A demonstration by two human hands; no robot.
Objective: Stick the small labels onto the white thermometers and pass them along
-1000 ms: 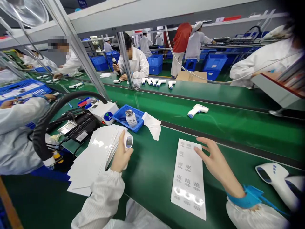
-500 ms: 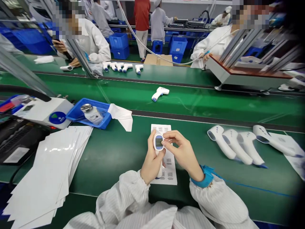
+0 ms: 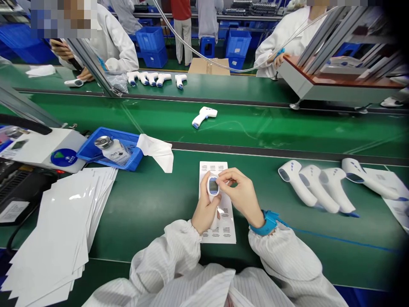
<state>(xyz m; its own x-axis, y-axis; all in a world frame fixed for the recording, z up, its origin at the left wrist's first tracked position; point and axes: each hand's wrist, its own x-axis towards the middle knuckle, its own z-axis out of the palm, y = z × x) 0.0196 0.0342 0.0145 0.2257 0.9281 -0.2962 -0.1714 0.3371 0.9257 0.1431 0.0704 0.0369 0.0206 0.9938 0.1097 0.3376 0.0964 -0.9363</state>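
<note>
The green table [image 3: 143,204] runs under both hands. Left of the left hand lies a fanned stack of white sheets [image 3: 57,230]; right of the right hand, well apart, a row of thermometers [image 3: 319,189]. Directly beneath the hands sits a label sheet [image 3: 211,168]. The left hand [image 3: 204,211] is wrapped around the grip of a thermometer [image 3: 212,186], held upright above that sheet, screen toward the person. The right hand [image 3: 244,198] has thumb and forefinger pinched together at the screen's right edge — whether a label or film sits between them is too small to tell. Doing this well likely means a steady left grip and fingertips working only at the edge — off the screen's face.
</note>
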